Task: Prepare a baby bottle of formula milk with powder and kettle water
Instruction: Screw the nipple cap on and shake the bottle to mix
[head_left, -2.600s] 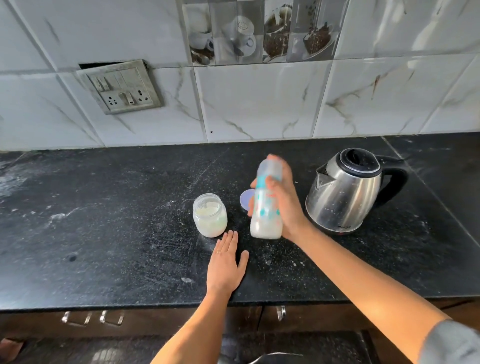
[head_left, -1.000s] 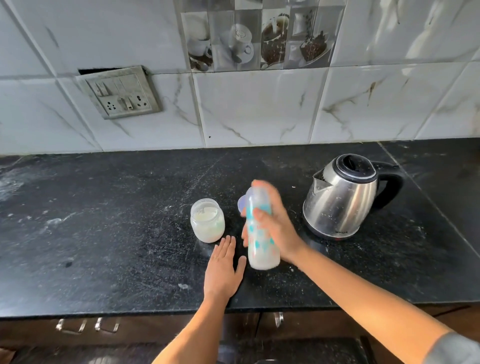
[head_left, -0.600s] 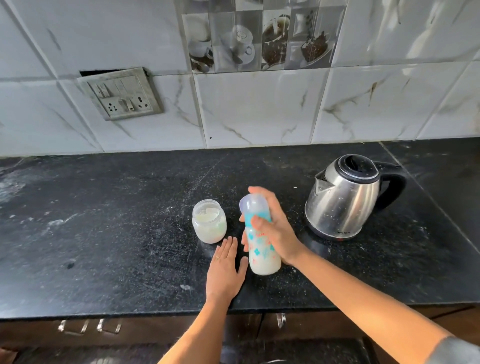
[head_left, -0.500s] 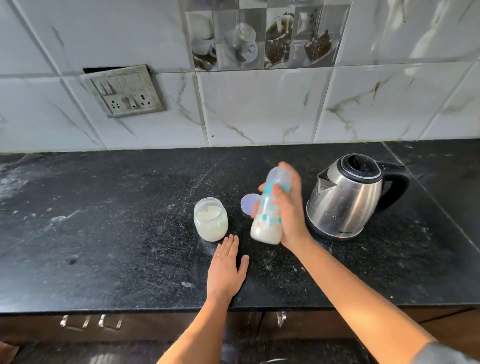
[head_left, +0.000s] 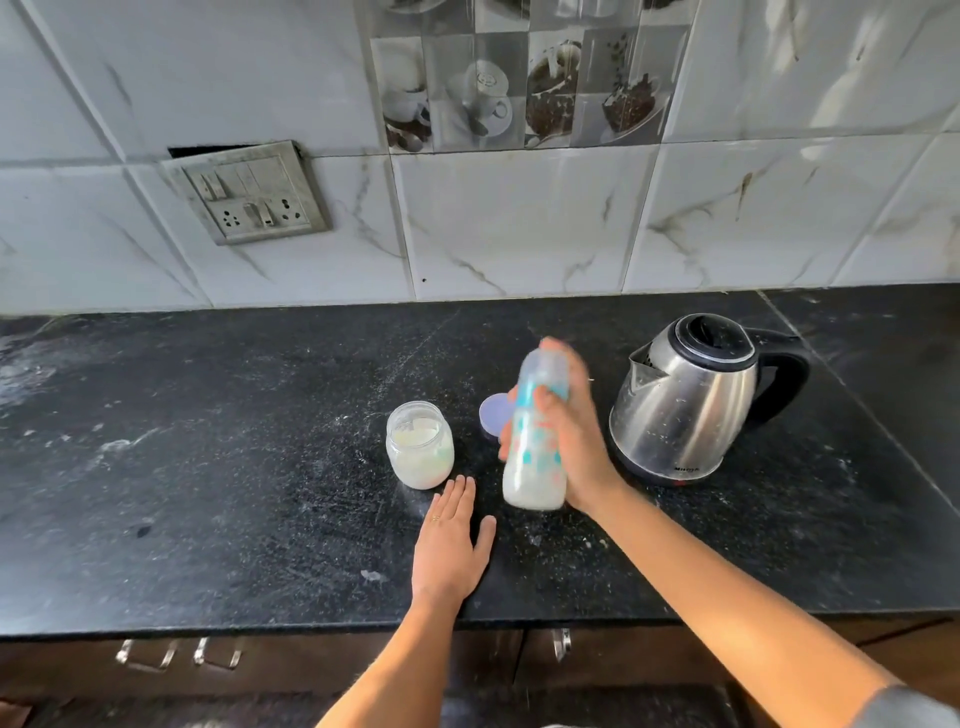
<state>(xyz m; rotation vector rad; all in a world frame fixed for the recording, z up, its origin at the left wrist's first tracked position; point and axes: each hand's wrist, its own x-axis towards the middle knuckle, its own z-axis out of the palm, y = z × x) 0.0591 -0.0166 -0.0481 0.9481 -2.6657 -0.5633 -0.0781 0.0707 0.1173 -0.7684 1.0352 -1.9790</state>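
Observation:
My right hand (head_left: 569, 441) grips a capped baby bottle (head_left: 532, 467) with blue and pink prints, white milk in its lower part; it is blurred and held just above the black counter (head_left: 208, 467). My left hand (head_left: 452, 540) lies flat, fingers straight, on the counter in front of the bottle. An open glass jar of white powder (head_left: 420, 451) stands left of the bottle. A steel kettle (head_left: 685, 400) with a black lid and handle stands to the right.
A pale purple round lid (head_left: 491, 415) lies behind the bottle. A switch and socket plate (head_left: 249, 195) is on the tiled wall. White powder is scattered over the counter. Drawer handles (head_left: 176, 654) sit under the front edge.
My right hand has kept moving the bottle up, down and sideways, with the bottle tilting each time. My left hand has stayed flat on the counter. Jar and kettle have not moved.

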